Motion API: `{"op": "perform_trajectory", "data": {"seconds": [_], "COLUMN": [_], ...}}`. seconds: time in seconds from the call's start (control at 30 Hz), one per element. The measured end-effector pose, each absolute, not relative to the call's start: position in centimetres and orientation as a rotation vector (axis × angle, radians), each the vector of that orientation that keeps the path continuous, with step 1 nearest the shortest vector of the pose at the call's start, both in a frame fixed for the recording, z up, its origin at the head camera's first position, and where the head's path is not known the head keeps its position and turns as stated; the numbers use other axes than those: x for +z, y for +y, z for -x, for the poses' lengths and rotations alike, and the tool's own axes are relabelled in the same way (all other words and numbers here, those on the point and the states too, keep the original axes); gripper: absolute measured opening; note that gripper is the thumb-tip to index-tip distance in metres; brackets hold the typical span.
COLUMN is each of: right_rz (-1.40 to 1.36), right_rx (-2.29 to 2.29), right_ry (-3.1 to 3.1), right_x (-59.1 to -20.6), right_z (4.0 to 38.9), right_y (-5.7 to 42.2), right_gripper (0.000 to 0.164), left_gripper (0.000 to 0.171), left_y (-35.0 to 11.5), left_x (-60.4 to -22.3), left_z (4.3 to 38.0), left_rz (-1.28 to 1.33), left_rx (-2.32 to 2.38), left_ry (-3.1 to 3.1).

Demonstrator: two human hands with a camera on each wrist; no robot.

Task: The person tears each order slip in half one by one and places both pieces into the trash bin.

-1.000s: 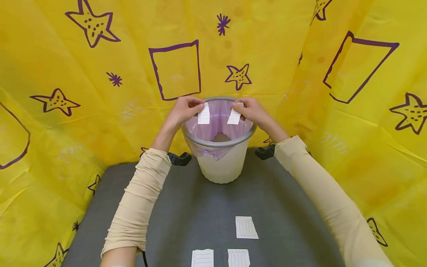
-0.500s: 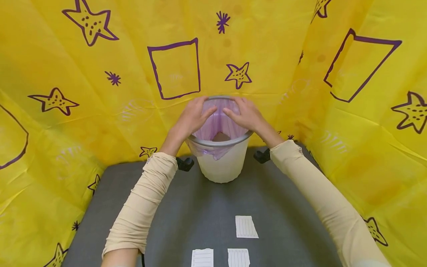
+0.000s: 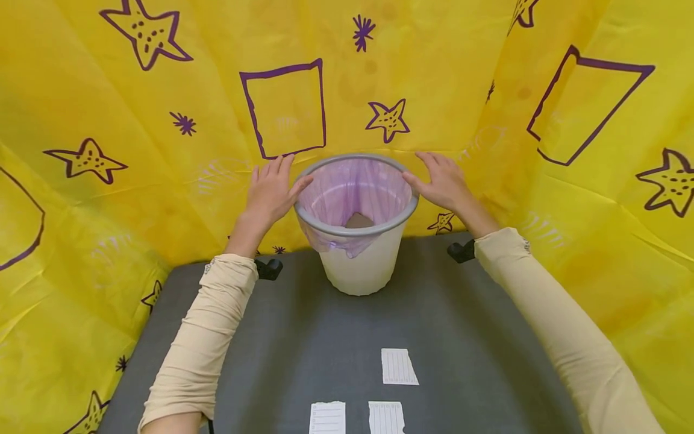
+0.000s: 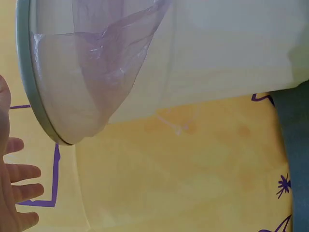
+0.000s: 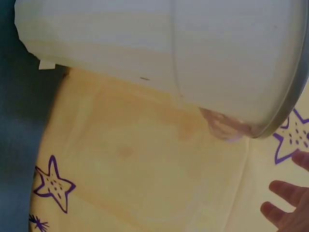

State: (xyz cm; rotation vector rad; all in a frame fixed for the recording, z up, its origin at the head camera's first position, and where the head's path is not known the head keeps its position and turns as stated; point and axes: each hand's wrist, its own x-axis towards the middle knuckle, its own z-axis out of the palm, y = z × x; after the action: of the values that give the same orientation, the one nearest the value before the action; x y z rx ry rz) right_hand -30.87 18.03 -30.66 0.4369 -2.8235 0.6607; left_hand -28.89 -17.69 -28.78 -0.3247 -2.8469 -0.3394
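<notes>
A white waste bin [image 3: 359, 265] with a grey rim stands upright at the back of the dark table. Its lining is a translucent purple bag [image 3: 325, 187], folded out over the rim and also visible in the left wrist view. Low inside the bin shows a brownish-grey patch [image 3: 359, 221]. My left hand [image 3: 271, 190] is spread at the bin's left side, thumb close by the rim. On the opposite side my right hand [image 3: 446, 181] has its fingers extended, thumb tip overlapping the rim in the head view. Neither hand holds anything.
Three lined paper pieces with torn edges lie toward the table's front: a slanted piece [image 3: 399, 366], a left piece [image 3: 328, 418] and a right piece [image 3: 387, 418]. Yellow cloth [image 3: 206, 90] with purple drawings hangs behind and at both sides of the table [image 3: 303, 355].
One second ago each hand pinched a paper strip over the bin. The strips have left the hands; by half a second ago neither showed. Both hands have since moved outward to the bin's sides.
</notes>
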Motion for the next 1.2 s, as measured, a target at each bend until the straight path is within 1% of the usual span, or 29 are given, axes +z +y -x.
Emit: {"op": "perform_trajectory", "data": {"seconds": [0.13, 0.27, 0.4, 0.5, 0.63, 0.77, 0.9, 1.1, 1.2], "right_rz": [-0.421, -0.397, -0.298, -0.230, -0.209, -0.216, -0.213, -0.189, -0.157], "right_rx": [0.671, 0.715, 0.666, 0.608, 0.592, 0.604, 0.617, 0.566, 0.593], "right_ry": [-2.822, -2.810, -2.839, -2.864, -2.873, -2.875, -2.856, -2.827, -2.835], "right_x": [-31.0, -31.8, -33.1, -33.7, -33.7, -34.0, -35.4, -39.7, -41.3], "right_z": [30.7, 30.2, 29.7, 29.6, 29.6, 29.4, 28.3, 25.8, 25.3], "right_y": [18.5, 19.5, 21.6, 23.0, 23.8, 24.0, 24.4, 24.3, 24.0], "right_gripper": [0.071, 0.066, 0.071, 0.076, 0.078, 0.079, 0.077, 0.074, 0.074], "left_gripper": [0.082, 0.083, 0.084, 0.086, 0.088, 0.086, 0.086, 0.087, 0.086], "left_y": [-18.6, -21.5, -25.0, -26.5, -27.0, -26.8, -26.3, -25.9, -25.9], "left_x": [-28.8, -29.4, -30.4, -30.8, -31.0, -31.5, -33.8, -39.3, -40.5], "left_z": [28.9, 28.7, 28.1, 27.6, 27.4, 26.8, 25.0, 22.0, 21.4], "left_rz": [0.325, 0.244, 0.127, 0.096, 0.094, 0.087, 0.040, -0.011, -0.027], "left_rx": [-0.385, -0.455, -0.483, -0.492, -0.490, -0.483, -0.545, -0.677, -0.691], "left_ry": [-2.857, -2.881, -2.932, -2.954, -2.948, -2.921, -2.887, -2.916, -2.941]}}
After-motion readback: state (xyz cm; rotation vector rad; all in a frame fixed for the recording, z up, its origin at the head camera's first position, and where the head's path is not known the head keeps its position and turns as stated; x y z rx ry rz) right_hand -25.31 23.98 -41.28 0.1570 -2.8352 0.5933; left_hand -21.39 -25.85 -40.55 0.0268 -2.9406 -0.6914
